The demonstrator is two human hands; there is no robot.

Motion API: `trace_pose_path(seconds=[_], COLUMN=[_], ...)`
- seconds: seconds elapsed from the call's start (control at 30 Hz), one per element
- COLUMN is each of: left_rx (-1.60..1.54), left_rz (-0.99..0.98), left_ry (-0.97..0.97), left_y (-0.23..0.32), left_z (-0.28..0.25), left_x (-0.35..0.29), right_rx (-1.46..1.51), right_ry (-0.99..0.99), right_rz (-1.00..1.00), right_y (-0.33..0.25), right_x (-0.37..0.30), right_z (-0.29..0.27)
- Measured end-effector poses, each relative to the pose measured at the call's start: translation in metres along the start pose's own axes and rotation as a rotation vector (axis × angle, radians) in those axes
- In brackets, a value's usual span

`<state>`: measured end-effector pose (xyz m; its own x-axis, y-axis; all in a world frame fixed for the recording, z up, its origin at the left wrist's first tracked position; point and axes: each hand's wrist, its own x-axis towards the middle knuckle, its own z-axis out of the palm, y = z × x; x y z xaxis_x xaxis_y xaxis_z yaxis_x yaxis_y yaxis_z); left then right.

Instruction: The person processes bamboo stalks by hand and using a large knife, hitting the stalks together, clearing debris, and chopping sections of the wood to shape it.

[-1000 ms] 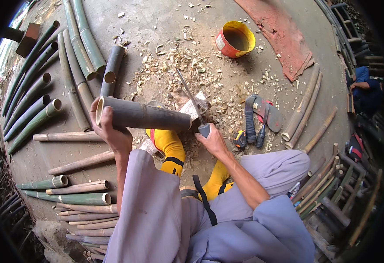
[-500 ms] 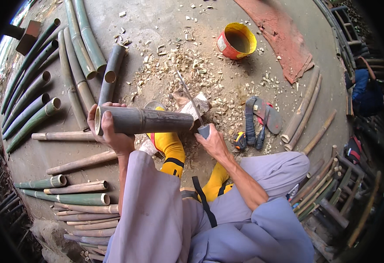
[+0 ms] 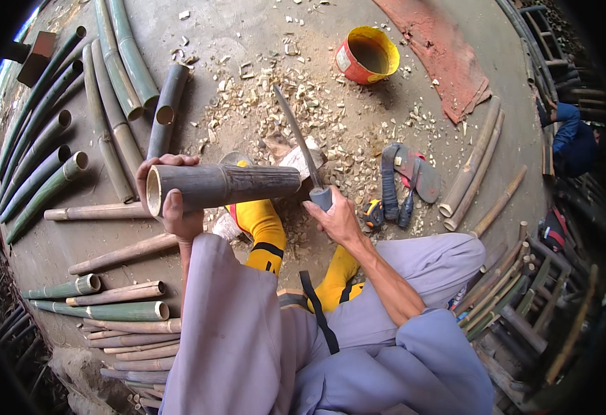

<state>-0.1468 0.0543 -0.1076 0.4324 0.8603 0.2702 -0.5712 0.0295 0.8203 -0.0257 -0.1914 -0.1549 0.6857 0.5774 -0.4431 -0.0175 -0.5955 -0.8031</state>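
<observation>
A dark grey bamboo section [image 3: 223, 188] lies level across the front of my body, its pale cut end facing left. Wrapped around that end are the fingers and thumb of my left hand [image 3: 184, 223]. My right hand [image 3: 342, 220] grips the grey handle of a long, narrow knife [image 3: 299, 137]. Its blade points up and away, just past the bamboo's right end; whether blade and bamboo touch I cannot tell. Behind that end is a pale wooden block [image 3: 292, 160], partly hidden. My yellow-covered foot [image 3: 261, 225] is below the bamboo.
Wood chips [image 3: 247, 111] litter the ground ahead. Farther off stand a red-and-yellow bucket [image 3: 394, 59] and a red cloth [image 3: 448, 69]. A tape measure [image 3: 373, 213] and a wrapped-handle tool [image 3: 390, 183] lie right. Bamboo poles [image 3: 119, 311] crowd the left; a person's blue sleeve [image 3: 567, 124] shows far right.
The knife's tip has swung farther away from me, and more of its blade shows. The bamboo has shifted slightly away, still in my left hand. The whole view has moved a little.
</observation>
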Motion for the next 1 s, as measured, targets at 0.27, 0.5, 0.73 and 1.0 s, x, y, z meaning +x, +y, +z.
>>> trace_pose_path(seconds=[0.27, 0.5, 0.73, 1.0], left_rx=[0.14, 0.03, 0.134, 0.048], left_rz=[-0.052, -0.043, 0.037, 0.026], left_ry=[-0.024, 0.431, 0.396, 0.279], left_y=[0.004, 0.012, 0.01, 0.008], left_z=[-0.015, 0.023, 0.025, -0.003], left_x=[0.006, 0.008, 0.001, -0.009], right_rx=[-0.154, -0.115, 0.003, -0.053], right_ry=[0.036, 0.016, 0.299, 0.195], right_rz=[-0.123, 0.013, -0.495, -0.311], right_y=[0.03, -0.008, -0.024, -0.045], right_x=[0.015, 0.003, -0.002, -0.008], right_z=[0.016, 0.001, 0.023, 0.009])
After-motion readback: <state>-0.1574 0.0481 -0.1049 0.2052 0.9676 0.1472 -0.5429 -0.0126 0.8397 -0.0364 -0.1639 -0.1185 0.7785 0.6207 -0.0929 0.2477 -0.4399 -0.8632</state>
